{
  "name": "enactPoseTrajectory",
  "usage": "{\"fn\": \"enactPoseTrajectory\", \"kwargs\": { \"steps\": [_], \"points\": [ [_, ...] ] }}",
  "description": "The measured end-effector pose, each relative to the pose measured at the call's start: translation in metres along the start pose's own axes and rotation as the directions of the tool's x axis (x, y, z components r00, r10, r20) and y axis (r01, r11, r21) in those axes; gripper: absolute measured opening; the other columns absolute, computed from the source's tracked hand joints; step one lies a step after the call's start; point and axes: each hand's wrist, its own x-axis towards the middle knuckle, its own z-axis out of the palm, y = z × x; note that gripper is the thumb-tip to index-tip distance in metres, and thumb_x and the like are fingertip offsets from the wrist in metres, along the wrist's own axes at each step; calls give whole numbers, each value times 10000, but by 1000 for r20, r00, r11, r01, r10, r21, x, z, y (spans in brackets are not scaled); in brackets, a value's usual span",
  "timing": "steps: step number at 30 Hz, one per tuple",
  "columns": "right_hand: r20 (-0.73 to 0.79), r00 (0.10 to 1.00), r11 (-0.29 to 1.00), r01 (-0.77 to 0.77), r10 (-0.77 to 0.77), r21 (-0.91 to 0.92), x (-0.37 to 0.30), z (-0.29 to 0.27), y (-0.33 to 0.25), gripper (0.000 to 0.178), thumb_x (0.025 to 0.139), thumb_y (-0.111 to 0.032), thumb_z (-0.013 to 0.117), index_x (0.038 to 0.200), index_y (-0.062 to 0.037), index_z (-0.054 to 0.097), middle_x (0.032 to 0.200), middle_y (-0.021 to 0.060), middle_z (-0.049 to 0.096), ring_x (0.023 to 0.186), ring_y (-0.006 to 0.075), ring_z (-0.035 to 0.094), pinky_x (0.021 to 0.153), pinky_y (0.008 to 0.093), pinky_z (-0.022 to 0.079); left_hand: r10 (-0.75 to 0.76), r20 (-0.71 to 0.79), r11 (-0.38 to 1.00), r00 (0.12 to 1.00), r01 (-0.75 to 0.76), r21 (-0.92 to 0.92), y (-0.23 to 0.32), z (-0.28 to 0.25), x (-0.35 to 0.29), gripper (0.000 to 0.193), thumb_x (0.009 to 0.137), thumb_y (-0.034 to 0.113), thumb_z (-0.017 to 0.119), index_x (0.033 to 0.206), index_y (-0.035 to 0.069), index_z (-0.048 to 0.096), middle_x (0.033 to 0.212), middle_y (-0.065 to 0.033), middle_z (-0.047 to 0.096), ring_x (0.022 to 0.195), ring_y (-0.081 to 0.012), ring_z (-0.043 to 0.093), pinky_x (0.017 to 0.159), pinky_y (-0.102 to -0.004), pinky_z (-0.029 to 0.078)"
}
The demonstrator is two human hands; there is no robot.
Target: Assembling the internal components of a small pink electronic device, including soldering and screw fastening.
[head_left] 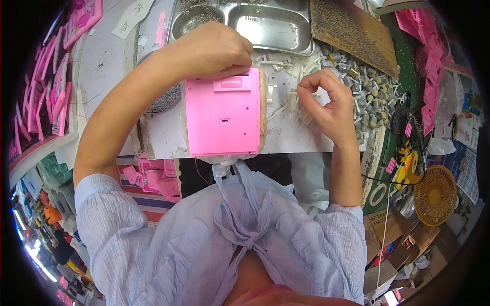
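A flat pink plastic casing (222,115) lies in front of me, with a raised panel at its far end and a small slot in its middle. My left hand (217,51) is closed at the casing's far edge, its curled fingers hiding whatever they hold. To the right of the casing, my right hand (329,102) curls with thumb and forefinger pinched together above loose white plastic parts (292,101). Anything in that pinch is too small to make out. A pale padded block (263,109) shows under the casing's right side.
A steel tray (270,28) with small metal pieces stands at the back. Right of it lie a board covered in screws (354,33) and a heap of small motors (375,94). A round dish of tiny grey parts (166,99) sits left. Pink casings (48,94) are stacked far left.
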Motion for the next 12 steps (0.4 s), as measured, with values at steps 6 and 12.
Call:
{"fn": "enactPoseTrajectory", "kwargs": {
  "steps": [6,12],
  "points": [
    [24,979,979,203,-202,-33,-4,21,-17,136,774,-65,772,870,-48,677,792,71,643,759,262,617,686,360,501,-398,-12,832,917,355,-426,47,-24,-18,126,905,144,735,902,18,738,742,-53,660,693,-158,639,636,-318,509],
    [89,904,908,419,-418,10,-21,51,-50,248,723,-79,810,935,-70,680,876,77,659,826,295,633,698,385,527,-574,257,231,778,455,-860,126,8,-64,122,971,140,713,938,29,753,775,-19,677,699,-85,581,634,-247,472]
  ]
}}
